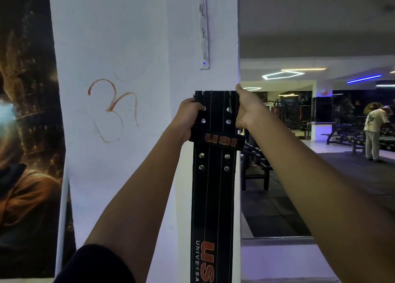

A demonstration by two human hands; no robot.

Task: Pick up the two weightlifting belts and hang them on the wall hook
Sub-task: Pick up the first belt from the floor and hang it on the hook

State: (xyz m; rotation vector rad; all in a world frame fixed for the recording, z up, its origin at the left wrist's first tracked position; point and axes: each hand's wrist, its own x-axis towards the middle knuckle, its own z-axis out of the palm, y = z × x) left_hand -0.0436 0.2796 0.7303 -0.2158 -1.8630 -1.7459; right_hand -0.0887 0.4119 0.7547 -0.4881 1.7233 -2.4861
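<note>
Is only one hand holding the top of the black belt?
No, the left hand and the right hand both grip the top of the black belt.

single head cam, faces forward and slightly up, close on white pillar (128, 37) frame centre; gym floor (342, 176) far right.

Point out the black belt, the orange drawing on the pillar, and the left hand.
black belt (213, 188): head view, on the stitched strap below the logo loop.
orange drawing (113, 109): head view, on its central curl.
left hand (189, 116): head view, on the back of the hand.
</note>
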